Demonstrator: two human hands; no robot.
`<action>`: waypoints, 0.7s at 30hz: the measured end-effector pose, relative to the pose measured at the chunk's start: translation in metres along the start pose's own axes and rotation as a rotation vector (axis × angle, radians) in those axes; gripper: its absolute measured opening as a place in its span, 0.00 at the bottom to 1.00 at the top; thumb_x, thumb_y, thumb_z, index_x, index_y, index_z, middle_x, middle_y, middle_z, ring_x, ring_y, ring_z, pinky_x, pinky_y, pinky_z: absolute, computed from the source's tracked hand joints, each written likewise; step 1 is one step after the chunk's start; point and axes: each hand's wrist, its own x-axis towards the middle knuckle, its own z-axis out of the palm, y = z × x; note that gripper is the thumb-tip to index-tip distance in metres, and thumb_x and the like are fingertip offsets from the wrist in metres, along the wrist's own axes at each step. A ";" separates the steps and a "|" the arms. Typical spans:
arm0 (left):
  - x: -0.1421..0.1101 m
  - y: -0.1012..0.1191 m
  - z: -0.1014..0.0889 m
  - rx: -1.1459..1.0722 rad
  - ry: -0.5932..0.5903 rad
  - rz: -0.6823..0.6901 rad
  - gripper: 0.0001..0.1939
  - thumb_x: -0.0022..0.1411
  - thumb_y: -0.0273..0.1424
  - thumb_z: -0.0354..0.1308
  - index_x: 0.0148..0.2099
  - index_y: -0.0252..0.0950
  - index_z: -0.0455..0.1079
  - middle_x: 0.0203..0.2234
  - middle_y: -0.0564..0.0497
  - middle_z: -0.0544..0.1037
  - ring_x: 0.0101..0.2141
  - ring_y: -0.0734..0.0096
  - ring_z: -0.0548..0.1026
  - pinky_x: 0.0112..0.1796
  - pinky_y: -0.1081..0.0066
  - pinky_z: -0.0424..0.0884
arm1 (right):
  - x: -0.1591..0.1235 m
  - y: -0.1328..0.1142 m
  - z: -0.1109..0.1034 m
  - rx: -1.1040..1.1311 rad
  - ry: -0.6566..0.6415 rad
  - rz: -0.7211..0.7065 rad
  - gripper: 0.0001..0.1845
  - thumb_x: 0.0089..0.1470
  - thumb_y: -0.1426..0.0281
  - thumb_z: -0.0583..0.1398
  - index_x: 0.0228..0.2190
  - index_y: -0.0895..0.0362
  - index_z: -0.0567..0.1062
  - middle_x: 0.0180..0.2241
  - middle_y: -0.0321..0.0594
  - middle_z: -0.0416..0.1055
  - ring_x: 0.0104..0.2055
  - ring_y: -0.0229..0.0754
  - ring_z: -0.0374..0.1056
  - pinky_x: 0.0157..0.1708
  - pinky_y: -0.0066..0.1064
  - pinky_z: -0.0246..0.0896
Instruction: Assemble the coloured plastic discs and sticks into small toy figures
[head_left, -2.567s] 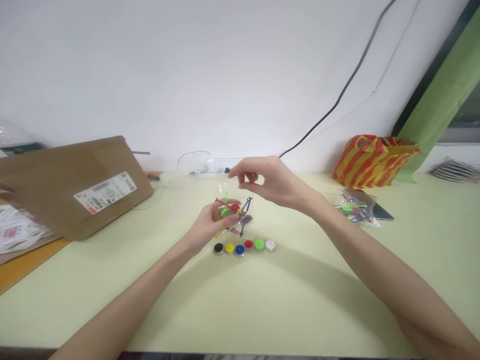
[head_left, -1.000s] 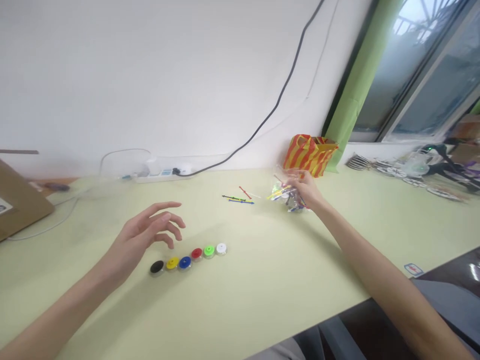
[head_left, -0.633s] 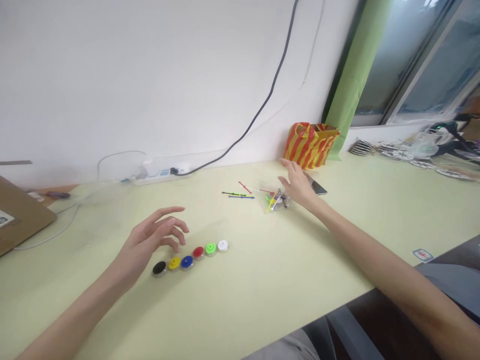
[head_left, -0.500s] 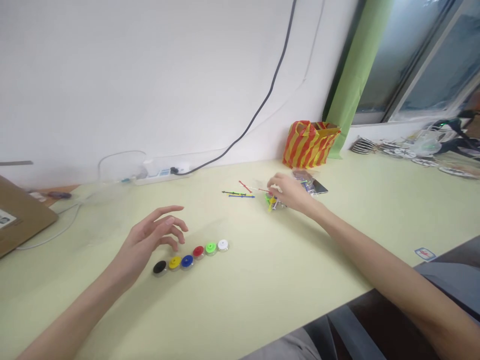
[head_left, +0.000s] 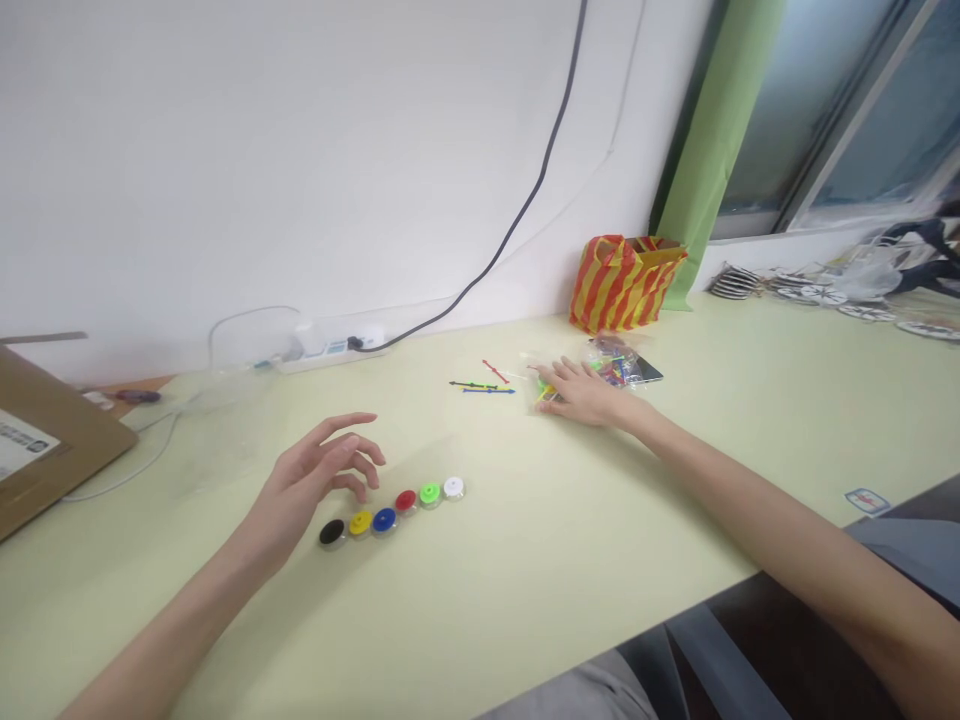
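Observation:
My left hand (head_left: 322, 470) hangs over the table with its fingers apart, holding nothing. Just in front of it is a slanting row of small round discs on clear bases: a black disc (head_left: 331, 533), then yellow, blue, red, green, and at the far end a white disc (head_left: 454, 487). My right hand (head_left: 581, 390) lies palm down, fingers spread, over a small heap of coloured plastic pieces (head_left: 544, 388), partly hiding it. Left of that hand lie thin arrow-shaped pieces, among them a red arrow (head_left: 495, 371) and a blue arrow (head_left: 489, 391).
Behind my right hand are a clear bag of coloured pieces (head_left: 621, 368), a dark flat object (head_left: 649, 371) and a red-and-yellow striped bag (head_left: 626, 285). A power strip (head_left: 334, 348) lies along the wall. A cardboard box (head_left: 60, 450) is at left, a sticker (head_left: 868, 500) at right.
My right hand has gone from pinching at the heap to lying flat over it with fingers spread. My left hand keeps its pose. The whole view has shifted slightly.

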 end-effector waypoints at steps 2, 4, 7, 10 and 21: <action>0.000 0.000 0.000 -0.001 -0.004 0.001 0.25 0.68 0.49 0.58 0.60 0.43 0.69 0.37 0.46 0.79 0.33 0.61 0.77 0.31 0.65 0.76 | 0.001 0.003 0.001 -0.001 0.004 0.000 0.47 0.64 0.41 0.49 0.72 0.57 0.50 0.72 0.59 0.46 0.75 0.65 0.35 0.70 0.60 0.36; -0.001 0.001 0.000 0.000 -0.008 0.002 0.24 0.68 0.49 0.58 0.60 0.43 0.69 0.37 0.46 0.79 0.33 0.62 0.77 0.31 0.65 0.76 | 0.003 0.006 0.002 -0.023 0.042 -0.018 0.42 0.66 0.46 0.50 0.71 0.57 0.54 0.73 0.58 0.46 0.76 0.63 0.35 0.70 0.60 0.36; -0.002 0.001 0.000 0.004 -0.013 0.004 0.24 0.68 0.49 0.58 0.60 0.43 0.68 0.37 0.46 0.79 0.33 0.61 0.77 0.31 0.64 0.76 | 0.005 0.011 0.005 -0.089 0.113 -0.042 0.31 0.69 0.63 0.49 0.69 0.56 0.58 0.73 0.55 0.47 0.76 0.60 0.36 0.70 0.60 0.36; -0.002 0.001 0.000 0.016 -0.016 0.017 0.24 0.69 0.49 0.57 0.60 0.43 0.68 0.37 0.46 0.79 0.33 0.61 0.77 0.31 0.64 0.77 | 0.007 0.012 0.008 -0.141 0.154 -0.061 0.34 0.63 0.79 0.48 0.68 0.56 0.61 0.72 0.51 0.50 0.75 0.60 0.39 0.69 0.61 0.39; -0.011 -0.003 0.010 0.718 -0.260 0.336 0.16 0.76 0.41 0.46 0.56 0.45 0.71 0.54 0.48 0.73 0.51 0.61 0.74 0.52 0.64 0.71 | -0.023 -0.086 0.006 0.235 0.405 -0.528 0.22 0.67 0.75 0.52 0.60 0.56 0.69 0.64 0.53 0.63 0.65 0.52 0.60 0.62 0.49 0.60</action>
